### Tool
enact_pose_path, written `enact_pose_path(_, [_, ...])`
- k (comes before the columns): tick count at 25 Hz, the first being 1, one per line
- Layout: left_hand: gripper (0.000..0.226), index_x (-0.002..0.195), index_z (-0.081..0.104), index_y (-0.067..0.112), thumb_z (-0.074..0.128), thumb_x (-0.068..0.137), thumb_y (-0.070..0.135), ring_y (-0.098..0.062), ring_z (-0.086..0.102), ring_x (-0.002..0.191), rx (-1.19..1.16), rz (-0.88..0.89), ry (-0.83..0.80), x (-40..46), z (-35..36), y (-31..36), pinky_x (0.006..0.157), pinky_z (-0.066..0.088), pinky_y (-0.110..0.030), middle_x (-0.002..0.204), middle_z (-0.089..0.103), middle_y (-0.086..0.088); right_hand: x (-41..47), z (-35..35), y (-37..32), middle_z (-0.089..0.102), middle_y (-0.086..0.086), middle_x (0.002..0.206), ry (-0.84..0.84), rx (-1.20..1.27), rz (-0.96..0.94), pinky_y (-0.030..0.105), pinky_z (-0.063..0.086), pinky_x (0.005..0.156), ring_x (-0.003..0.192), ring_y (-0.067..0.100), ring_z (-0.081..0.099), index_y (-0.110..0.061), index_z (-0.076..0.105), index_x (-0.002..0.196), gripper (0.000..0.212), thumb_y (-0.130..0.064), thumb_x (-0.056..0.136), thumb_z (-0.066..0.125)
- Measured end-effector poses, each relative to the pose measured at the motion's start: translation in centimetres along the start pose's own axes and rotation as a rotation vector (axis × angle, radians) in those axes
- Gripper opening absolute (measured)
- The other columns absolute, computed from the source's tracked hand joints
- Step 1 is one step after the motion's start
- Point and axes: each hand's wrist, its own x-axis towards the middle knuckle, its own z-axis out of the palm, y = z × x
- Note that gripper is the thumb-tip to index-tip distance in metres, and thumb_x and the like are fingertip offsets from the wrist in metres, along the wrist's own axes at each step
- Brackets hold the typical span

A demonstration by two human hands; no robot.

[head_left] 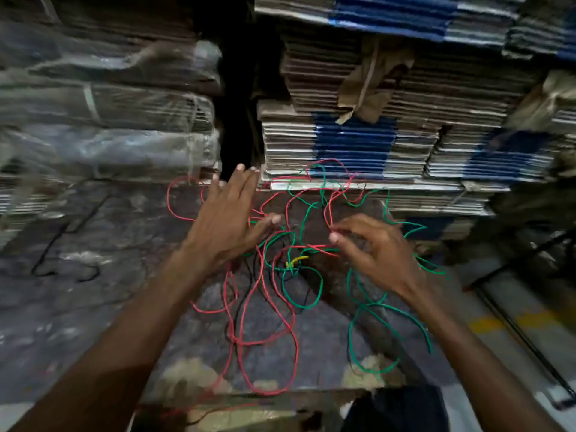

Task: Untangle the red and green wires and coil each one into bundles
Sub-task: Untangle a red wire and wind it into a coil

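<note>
Thin red insulated wire [290,325] and thin green insulated wire [358,310] tangled on grey bench [93,244] — light, floppy, snag-prone. Left hand [224,222] spread wide, empty; right hand [374,247] pinching red strand. Best grip — loose ends.

Wires lying tangled on the worktop [93,260] in front of the cardboard stacks.

The wire tangle [290,244] is lying in the middle of the worktop, and everything else is sitting around it. The left hand [224,222] is hovering over the tangle's left part, the right hand [374,251] over its right part. One wire [265,307] is spreading toward the tangle's near left side, the other wire [374,310] toward its near right. A short tie [296,261] is sitting at the tangle's centre, between the hands. Behind the tangle, the flat cardboard stack [374,145] is rising; the far loops are resting against its lowest sheets. Behind and left of the tangle, wrapped bundles [109,135] are sitting.
</note>
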Motion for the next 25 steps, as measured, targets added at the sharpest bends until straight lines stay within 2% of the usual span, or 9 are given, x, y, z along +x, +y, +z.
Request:
enact_pose_path(2, [0.089, 0.148, 0.027, 0.005, 0.031, 0.087, 0.069, -0.028, 0.022, 0.147, 0.013, -0.016, 0.035, -3.4, -1.0, 1.5, 0.116, 0.017, -0.054, 0.155, 0.032, -0.014, -2.3, 0.3, -1.7, 0.070, -0.006, 0.102, -0.055, -0.125, -0.040, 0.036, 0.055, 0.075, 0.093, 0.016, 0.067, -0.023, 0.071, 0.104, 0.034, -0.050, 0.087, 0.060])
enact_pose_path(5, [0.092, 0.149, 0.027, 0.004, 0.026, 0.086, 0.071, -0.028, 0.024, 0.146, 0.003, -0.047, 0.031, -7.7, -2.0, 3.4, 0.115, 0.017, -0.057, 0.156, 0.030, -0.015, -3.6, 1.3, -2.0, 0.068, -0.001, 0.094, -0.061, -0.253, -0.062, 0.036, 0.054, 0.068, 0.088, 0.026, 0.065, -0.019, 0.070, 0.094, 0.022, -0.038, 0.086, 0.062])
enact_pose_path(10, [0.092, 0.150, 0.024, 0.006, 0.024, 0.085, 0.071, -0.025, 0.023, 0.147, -0.003, -0.067, 0.069, -9.6, -4.5, 4.8, 0.117, 0.013, -0.055, 0.156, 0.029, -0.012, -2.8, -2.5, -3.1, 0.060, -0.012, 0.086, 0.135, -0.081, 0.015, 0.025, 0.040, 0.067, 0.080, 0.014, 0.056, -0.024, 0.076, 0.092, 0.014, -0.035, 0.085, 0.071])
enact_pose_path(13, [0.091, 0.151, 0.022, 0.008, 0.023, 0.086, 0.071, -0.024, 0.020, 0.148, -0.002, -0.027, 0.087, -9.6, -5.4, 5.5, 0.118, 0.013, -0.054, 0.157, 0.028, -0.011, -2.2, -5.6, -3.2, 0.073, -0.010, 0.078, 0.172, 0.000, 0.187, 0.032, 0.051, 0.061, 0.071, 0.011, 0.066, -0.034, 0.076, 0.098, 0.024, -0.051, 0.082, 0.068])
enact_pose_path(16, [0.091, 0.151, 0.020, 0.010, 0.022, 0.086, 0.073, -0.022, 0.018, 0.148, -0.016, -0.028, 0.091, -10.0, -6.0, 6.1, 0.118, 0.013, -0.054, 0.158, 0.026, -0.010, -3.0, -8.4, -4.5, 0.075, -0.011, 0.077, 0.165, 0.161, 0.228, 0.035, 0.056, 0.065, 0.070, 0.009, 0.070, -0.034, 0.076, 0.092, 0.020, -0.049, 0.081, 0.070])
enact_pose_path(18, [0.090, 0.150, 0.022, 0.011, 0.022, 0.085, 0.073, -0.023, 0.020, 0.148, -0.042, -0.044, 0.096, -10.2, -6.1, 6.7, 0.118, 0.014, -0.055, 0.157, 0.028, -0.010, -4.1, -9.6, -5.7, 0.074, -0.013, 0.074, 0.143, 0.321, 0.230, 0.026, 0.054, 0.066, 0.067, 0.003, 0.067, -0.032, 0.075, 0.080, 0.006, -0.034, 0.085, 0.073])
enact_pose_path(20, [0.090, 0.149, 0.024, 0.011, 0.023, 0.083, 0.072, -0.024, 0.022, 0.147, -0.071, -0.038, 0.081, -10.2, -6.1, 7.6, 0.117, 0.016, -0.056, 0.156, 0.030, -0.010, -5.1, -9.7, -6.1, 0.073, -0.007, 0.072, 0.185, 0.421, 0.268, 0.026, 0.051, 0.066, 0.065, 0.005, 0.063, -0.025, 0.074, 0.076, 0.008, -0.021, 0.083, 0.076])
enact_pose_path(23, [0.088, 0.148, 0.027, 0.014, 0.026, 0.082, 0.071, -0.023, 0.027, 0.145, -0.118, -0.004, 0.043, -9.4, -6.0, 9.5, 0.118, 0.015, -0.057, 0.154, 0.034, -0.008, -6.0, -9.3, -6.0, 0.073, 0.014, 0.085, 0.258, 0.725, 0.411, 0.035, 0.052, 0.076, 0.077, 0.020, 0.066, -0.015, 0.068, 0.096, 0.024, 0.000, 0.079, 0.075])
enact_pose_path(25, [0.080, 0.147, 0.030, 0.016, 0.033, 0.084, 0.065, -0.022, 0.028, 0.144, -0.150, 0.008, 0.017, -8.9, -5.9, 10.7, 0.118, 0.016, -0.056, 0.153, 0.036, -0.007, -6.5, -9.2, -6.5, 0.075, 0.017, 0.093, 0.245, 0.902, 0.504, 0.032, 0.055, 0.077, 0.080, 0.023, 0.070, -0.011, 0.063, 0.109, 0.032, 0.001, 0.081, 0.072])
